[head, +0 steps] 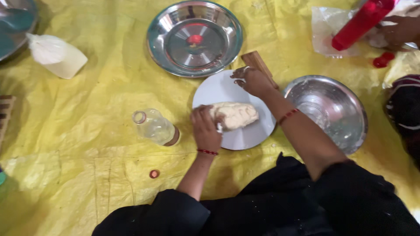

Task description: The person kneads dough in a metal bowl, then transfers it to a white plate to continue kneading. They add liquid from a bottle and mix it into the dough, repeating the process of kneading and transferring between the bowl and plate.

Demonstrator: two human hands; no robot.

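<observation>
The person wears a loose black garment whose sleeves are pushed up to the elbows, the cloth flecked with pale flour. A thin red bangle rings each wrist, behind the left hand (205,131) and behind the right hand (252,81). White flour dusts the fingers of both.

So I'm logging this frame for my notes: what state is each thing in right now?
Dough: one lump on the white plate, left hand gripping its end.
Right hand: floury, open above the plate.
Bottle: uncapped, on its side.
Cap: off, on the yellow sheet.
Steel bowl: smeared with residue.
Steel plate: upright, holds no food.
</observation>
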